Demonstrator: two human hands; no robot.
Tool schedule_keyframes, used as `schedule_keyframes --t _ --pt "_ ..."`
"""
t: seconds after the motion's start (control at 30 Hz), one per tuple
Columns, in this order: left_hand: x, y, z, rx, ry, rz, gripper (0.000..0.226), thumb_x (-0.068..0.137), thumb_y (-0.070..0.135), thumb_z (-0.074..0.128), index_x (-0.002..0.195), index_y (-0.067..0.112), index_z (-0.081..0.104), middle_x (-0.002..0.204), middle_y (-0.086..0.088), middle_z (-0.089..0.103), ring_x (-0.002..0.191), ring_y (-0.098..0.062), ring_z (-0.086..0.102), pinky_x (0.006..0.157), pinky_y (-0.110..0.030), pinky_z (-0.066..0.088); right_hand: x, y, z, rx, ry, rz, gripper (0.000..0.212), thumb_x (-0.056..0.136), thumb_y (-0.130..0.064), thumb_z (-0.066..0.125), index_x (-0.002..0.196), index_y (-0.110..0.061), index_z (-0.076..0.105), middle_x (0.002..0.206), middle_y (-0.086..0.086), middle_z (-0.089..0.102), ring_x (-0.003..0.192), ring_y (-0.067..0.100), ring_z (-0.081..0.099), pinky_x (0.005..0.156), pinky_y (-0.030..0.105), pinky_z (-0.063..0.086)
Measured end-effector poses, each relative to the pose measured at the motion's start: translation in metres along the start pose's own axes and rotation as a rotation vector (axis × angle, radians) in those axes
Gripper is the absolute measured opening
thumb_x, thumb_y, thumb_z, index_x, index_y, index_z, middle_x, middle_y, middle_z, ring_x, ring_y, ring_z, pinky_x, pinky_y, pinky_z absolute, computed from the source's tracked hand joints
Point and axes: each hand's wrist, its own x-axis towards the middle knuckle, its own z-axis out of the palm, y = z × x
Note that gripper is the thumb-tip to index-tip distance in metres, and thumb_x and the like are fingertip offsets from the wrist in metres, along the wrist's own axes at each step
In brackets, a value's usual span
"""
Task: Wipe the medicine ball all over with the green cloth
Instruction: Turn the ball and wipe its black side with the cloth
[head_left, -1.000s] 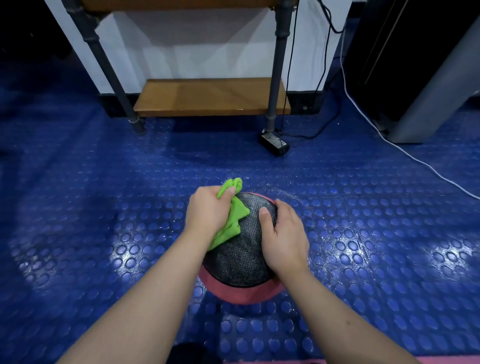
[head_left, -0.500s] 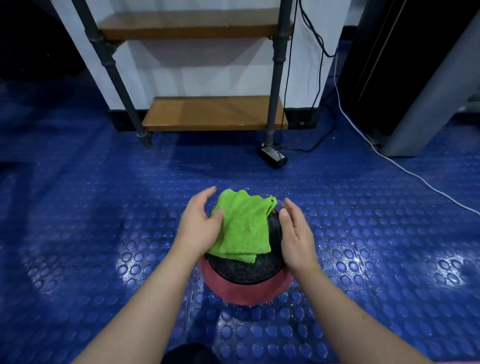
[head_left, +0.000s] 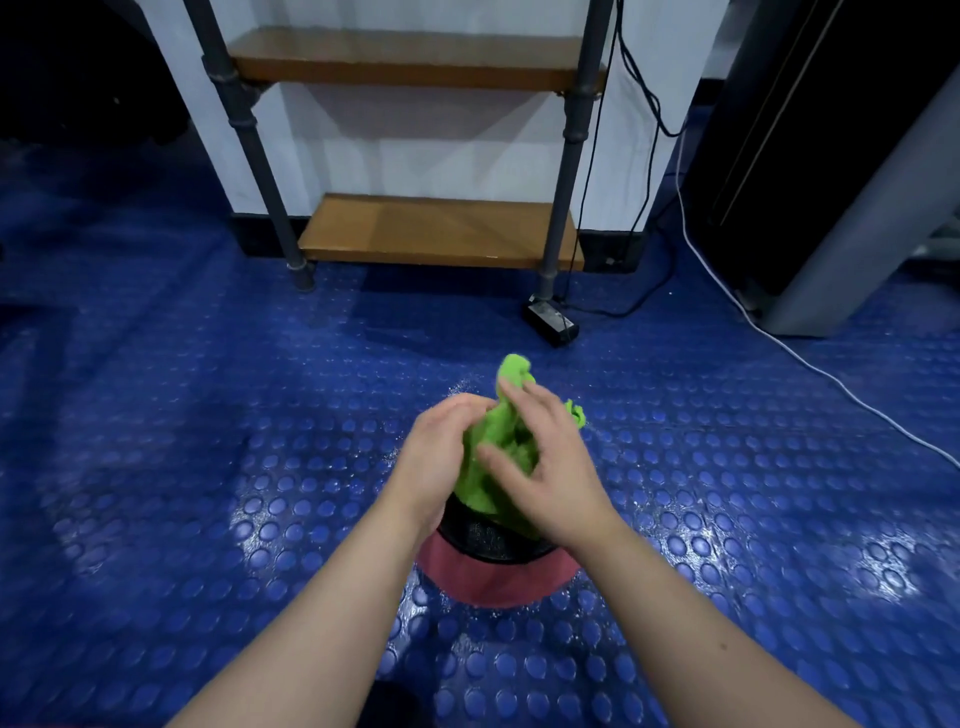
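The medicine ball (head_left: 493, 566), black textured on top and pink below, sits on the blue studded floor in front of me. Most of its top is hidden by my hands. The green cloth (head_left: 493, 457) is bunched up above the ball between both hands. My left hand (head_left: 441, 457) grips the cloth from the left side. My right hand (head_left: 550, 467) holds it from the right, with fingers curled over the fabric and a tuft of cloth sticking up past the fingertips.
A pipe-frame rack with wooden shelves (head_left: 441, 228) stands ahead against a white wall. A black power adapter (head_left: 551, 323) with cables lies near its right leg. A white cable (head_left: 810, 364) runs across the floor at right, beside a grey slanted post (head_left: 872, 197).
The cloth was spread flat over the ball's top half a second ago. Both hands have since closed in and gathered it into a bunch lifted above the ball.
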Motion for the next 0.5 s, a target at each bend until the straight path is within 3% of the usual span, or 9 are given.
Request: schedule_keyframes --t 0.1,0.2,0.27,0.33,0.4,0.5 --pt "0.0 0.004 -0.007 -0.024 -0.084 -0.026 0.037 0.092 0.006 0.043 0.08 0.017 0.076 0.087 0.001 0.075 0.089 -0.011 0.067 0.085 -0.025 0.051 0.0 0.011 0.007 -0.295 -0.116 -0.024 0.092 0.07 -0.07 0.048 0.151 -0.038 0.016 0.156 -0.008 0.025 0.144 0.016 0.017 0.119 0.037 0.016" --pt "-0.002 -0.011 -0.016 0.122 -0.157 0.033 0.036 0.079 -0.004 0.047 0.108 0.014 0.06 0.105 0.0 0.068 0.098 -0.01 0.061 0.082 -0.016 0.049 0.004 0.017 0.01 -0.308 -0.028 -0.01 0.071 0.077 -0.062 0.043 0.141 -0.03 0.042 0.143 0.0 0.044 0.135 0.023 0.033 0.113 0.04 0.026" --pt "-0.005 -0.026 -0.022 0.207 -0.256 0.054 0.063 0.068 0.007 0.057 0.128 0.024 0.046 0.126 0.011 0.058 0.116 0.003 0.053 0.1 -0.02 0.044 0.008 0.02 0.009 -0.23 0.027 0.008 0.052 0.083 -0.048 0.048 0.127 -0.02 0.056 0.128 0.001 0.056 0.122 0.022 0.046 0.105 0.037 0.035" --pt "-0.007 -0.037 -0.026 0.513 -0.369 0.13 0.104 0.065 0.032 0.074 0.15 0.035 0.016 0.152 0.021 0.033 0.144 0.002 0.025 0.122 -0.04 0.018 0.011 0.02 0.004 -0.129 0.085 0.066 0.034 0.088 -0.032 0.055 0.118 -0.016 0.059 0.114 -0.001 0.062 0.105 0.016 0.054 0.091 0.027 0.04" --pt "-0.004 -0.039 -0.029 0.882 -0.472 0.216 0.138 0.056 0.054 0.085 0.154 0.037 -0.011 0.162 0.02 -0.003 0.151 -0.004 -0.005 0.124 -0.044 -0.003 0.012 0.02 -0.008 -0.006 0.146 0.168 0.016 0.092 -0.024 0.057 0.108 -0.021 0.059 0.097 -0.008 0.064 0.087 0.007 0.056 0.075 0.02 0.039" --pt "0.0 -0.038 -0.031 1.109 -0.489 0.282 0.147 0.046 0.056 0.092 0.155 0.039 -0.005 0.153 0.019 -0.037 0.147 -0.004 -0.024 0.124 -0.036 -0.002 0.009 0.017 -0.025 0.142 0.337 0.292 0.004 0.094 -0.025 0.056 0.097 -0.025 0.058 0.08 -0.013 0.061 0.073 -0.006 0.055 0.064 0.015 0.038"
